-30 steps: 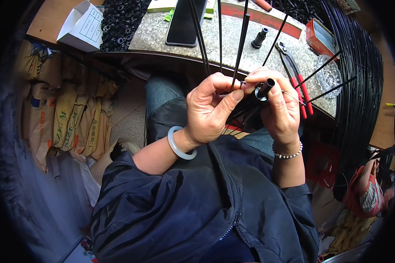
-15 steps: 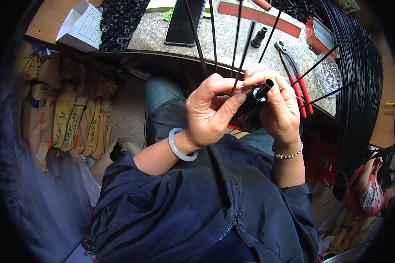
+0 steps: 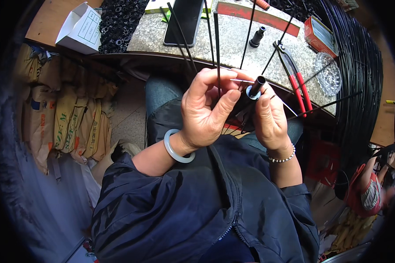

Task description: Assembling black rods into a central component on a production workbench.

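My left hand pinches the silvery end of a thin wire between thumb and finger, just left of a black tube. The tube stands tilted up in my right hand, whose thumb and fingers close around its base. A pale ring shows around the tube below its open mouth. Several thin black rods fan outward from around the tube, some passing by my left fingers. The wire's other end sticks out right of my right hand. Where the rods join the tube is hidden by my fingers.
Ahead is a speckled work surface with a phone, red-handled pliers, a small black fitting, a glass dish and a red box. Long black rods are bundled at right; another person sits beyond.
The tube and my right hand have shifted slightly left and down, and the pale ring is plainer. The rods have swung round. My left thumb and fingers have opened a gap from the tube.
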A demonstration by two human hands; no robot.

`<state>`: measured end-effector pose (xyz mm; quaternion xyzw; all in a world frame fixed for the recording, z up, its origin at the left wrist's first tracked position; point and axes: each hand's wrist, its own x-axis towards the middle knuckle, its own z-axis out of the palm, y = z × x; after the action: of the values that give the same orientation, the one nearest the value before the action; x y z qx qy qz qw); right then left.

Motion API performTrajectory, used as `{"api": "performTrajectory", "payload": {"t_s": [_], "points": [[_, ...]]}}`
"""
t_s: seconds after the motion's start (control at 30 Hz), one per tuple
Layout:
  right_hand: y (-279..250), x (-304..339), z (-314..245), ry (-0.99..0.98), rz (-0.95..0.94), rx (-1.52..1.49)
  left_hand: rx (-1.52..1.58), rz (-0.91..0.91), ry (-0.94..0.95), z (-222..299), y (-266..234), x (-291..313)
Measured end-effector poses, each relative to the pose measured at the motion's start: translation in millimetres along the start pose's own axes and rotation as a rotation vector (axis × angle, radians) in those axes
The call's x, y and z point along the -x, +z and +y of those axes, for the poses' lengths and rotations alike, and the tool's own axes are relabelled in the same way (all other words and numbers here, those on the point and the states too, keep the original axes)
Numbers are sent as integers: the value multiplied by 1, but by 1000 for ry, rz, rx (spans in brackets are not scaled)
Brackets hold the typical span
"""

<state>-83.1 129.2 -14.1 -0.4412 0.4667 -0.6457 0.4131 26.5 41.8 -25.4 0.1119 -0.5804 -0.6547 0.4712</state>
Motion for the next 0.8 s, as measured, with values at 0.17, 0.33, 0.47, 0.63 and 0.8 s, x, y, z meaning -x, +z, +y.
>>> {"api": "performTrajectory", "payload": {"t_s": [0.17,0.33,0.47,0.63,0.8], "points": [[6,3,0,-39,50,72,-91,-58,-41,6,-6,-5],[12,10,23,-194,256,33,-217,-53,54,1,-8,-7],[18,11,47,-435,419,-50,-184,8,80,1,-3,-7],[14,9,52,-529,397,227,-135,22,50,1,-1,-7],[15,10,54,-510,400,226,-97,-8,51,-1,-4,-8]]}}
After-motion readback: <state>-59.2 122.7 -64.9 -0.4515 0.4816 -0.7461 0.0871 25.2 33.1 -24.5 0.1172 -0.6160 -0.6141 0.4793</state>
